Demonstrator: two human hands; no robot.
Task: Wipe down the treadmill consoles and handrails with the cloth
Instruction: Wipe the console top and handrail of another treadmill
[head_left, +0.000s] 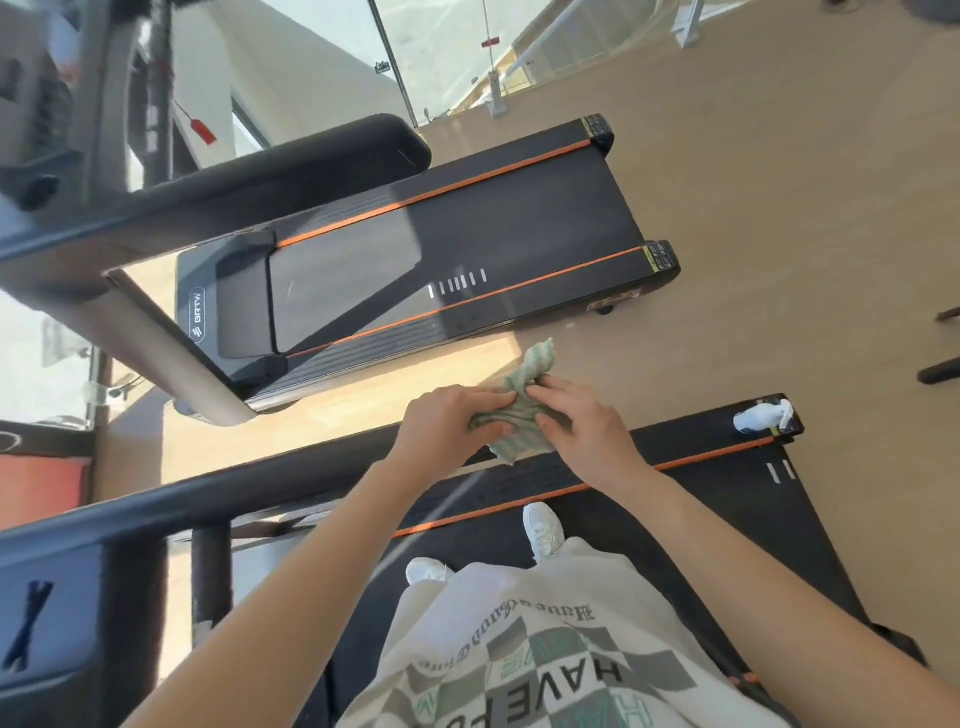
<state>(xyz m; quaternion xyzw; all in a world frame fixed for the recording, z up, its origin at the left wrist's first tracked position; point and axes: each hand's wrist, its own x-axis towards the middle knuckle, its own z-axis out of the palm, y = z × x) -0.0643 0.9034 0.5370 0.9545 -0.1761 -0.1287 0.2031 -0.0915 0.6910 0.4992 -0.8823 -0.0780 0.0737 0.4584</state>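
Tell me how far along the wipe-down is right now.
Done: nothing can be confirmed, since no surface shows wipe marks. In hand: the left hand and right hand both grip the bunched green cloth by the end of the near handrail; contact with it cannot be told. Left: that handrail, the console at lower left, and the neighbouring treadmill's handrail. The spray bottle lies on the deck's rear corner.

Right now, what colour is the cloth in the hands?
Pale green with whitish stripes; the head view, the only one, shows the cloth.

Two treadmills, one cloth, two hands, one spray bottle, two shoes
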